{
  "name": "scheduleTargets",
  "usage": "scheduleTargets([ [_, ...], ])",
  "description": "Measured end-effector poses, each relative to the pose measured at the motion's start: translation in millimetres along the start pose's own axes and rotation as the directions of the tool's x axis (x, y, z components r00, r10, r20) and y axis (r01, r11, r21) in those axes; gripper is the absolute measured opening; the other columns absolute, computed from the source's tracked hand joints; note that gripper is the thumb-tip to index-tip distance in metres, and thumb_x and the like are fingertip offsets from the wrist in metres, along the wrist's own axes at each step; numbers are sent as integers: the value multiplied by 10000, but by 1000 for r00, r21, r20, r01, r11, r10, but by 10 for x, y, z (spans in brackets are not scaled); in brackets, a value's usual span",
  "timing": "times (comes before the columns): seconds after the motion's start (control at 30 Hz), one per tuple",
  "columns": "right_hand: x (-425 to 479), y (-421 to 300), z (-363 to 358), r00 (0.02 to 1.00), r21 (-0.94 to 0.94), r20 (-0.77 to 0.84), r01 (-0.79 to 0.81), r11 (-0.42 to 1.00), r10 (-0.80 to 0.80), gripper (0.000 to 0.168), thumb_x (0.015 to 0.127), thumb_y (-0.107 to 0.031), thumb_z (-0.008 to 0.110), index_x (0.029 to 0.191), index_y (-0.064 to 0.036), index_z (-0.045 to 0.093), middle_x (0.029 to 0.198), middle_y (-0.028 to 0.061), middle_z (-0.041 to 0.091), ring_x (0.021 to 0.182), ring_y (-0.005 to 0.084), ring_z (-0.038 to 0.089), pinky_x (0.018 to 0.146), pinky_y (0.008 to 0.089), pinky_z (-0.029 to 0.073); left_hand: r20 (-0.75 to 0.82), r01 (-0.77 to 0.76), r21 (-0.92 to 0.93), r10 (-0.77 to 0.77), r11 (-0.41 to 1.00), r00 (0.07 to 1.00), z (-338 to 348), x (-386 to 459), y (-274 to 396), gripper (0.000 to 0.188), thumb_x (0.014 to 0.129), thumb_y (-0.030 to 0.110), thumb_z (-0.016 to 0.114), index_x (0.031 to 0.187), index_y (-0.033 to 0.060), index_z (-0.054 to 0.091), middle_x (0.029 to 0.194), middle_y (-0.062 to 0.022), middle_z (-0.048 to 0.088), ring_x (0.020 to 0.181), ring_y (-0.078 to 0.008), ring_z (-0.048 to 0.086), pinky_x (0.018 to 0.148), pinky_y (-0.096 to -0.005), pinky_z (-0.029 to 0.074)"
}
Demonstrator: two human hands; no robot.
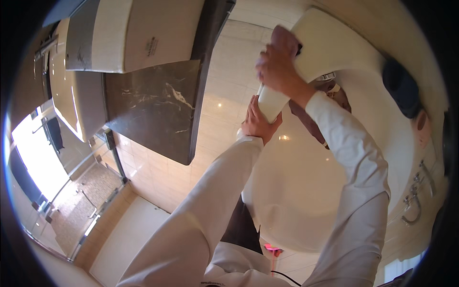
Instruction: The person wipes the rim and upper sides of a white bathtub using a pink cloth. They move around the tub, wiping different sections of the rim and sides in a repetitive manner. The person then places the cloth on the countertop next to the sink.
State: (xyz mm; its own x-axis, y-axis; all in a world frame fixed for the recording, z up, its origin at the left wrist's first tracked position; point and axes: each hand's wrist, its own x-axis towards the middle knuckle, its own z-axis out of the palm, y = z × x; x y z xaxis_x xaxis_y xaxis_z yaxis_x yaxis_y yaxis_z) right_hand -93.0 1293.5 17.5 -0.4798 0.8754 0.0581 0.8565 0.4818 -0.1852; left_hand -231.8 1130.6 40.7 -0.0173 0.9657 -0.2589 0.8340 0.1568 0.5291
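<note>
My right hand [279, 68] is closed around a mauve cloth [285, 37], blurred, against the far part of a smooth white piece [274, 102]. A small dark thing shows beside the cloth; I cannot tell what it is. My left hand [260, 122] grips the near end of the white piece, fingers on one side and thumb on the other. Whether this piece is a loose panel or part of the rim of the white bathtub [297, 201] is unclear. Under my right forearm, a dark brown item [308, 120] with pale bands is partly hidden.
Left of my arms juts a dark marble counter [154, 107] carrying a white block-shaped fixture [161, 36]. A chrome tap [412, 206] is at the right. A dark blue item [400, 88] sits on the tub's edge. A pink object [273, 248] lies on the tiled floor.
</note>
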Motion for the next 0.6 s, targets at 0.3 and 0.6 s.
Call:
scheduleTargets([
  [0.3, 642, 996, 115, 977, -221, 214, 31, 975, 18, 241, 765, -415, 640, 801, -220, 778, 829, 64, 714, 932, 246, 652, 892, 522, 396, -11, -41, -40, 41, 998, 999, 51, 44, 22, 980, 798, 505, 745, 1479, 16, 239, 1445, -204, 457, 1272, -367, 524, 905, -476, 537],
  [0.6, 272, 478, -68, 979, 93, 189, 61, 994, -78, 148, 744, -357, 714, 833, -244, 749, 1007, -34, 693, 1008, 218, 596, 866, 497, 456, 69, 65, -15, -64, 998, 996, -33, -2, 11, 933, 806, 535, 731, 1465, 54, 278, 1456, -170, 454, 1260, -354, 532, 906, -505, 523],
])
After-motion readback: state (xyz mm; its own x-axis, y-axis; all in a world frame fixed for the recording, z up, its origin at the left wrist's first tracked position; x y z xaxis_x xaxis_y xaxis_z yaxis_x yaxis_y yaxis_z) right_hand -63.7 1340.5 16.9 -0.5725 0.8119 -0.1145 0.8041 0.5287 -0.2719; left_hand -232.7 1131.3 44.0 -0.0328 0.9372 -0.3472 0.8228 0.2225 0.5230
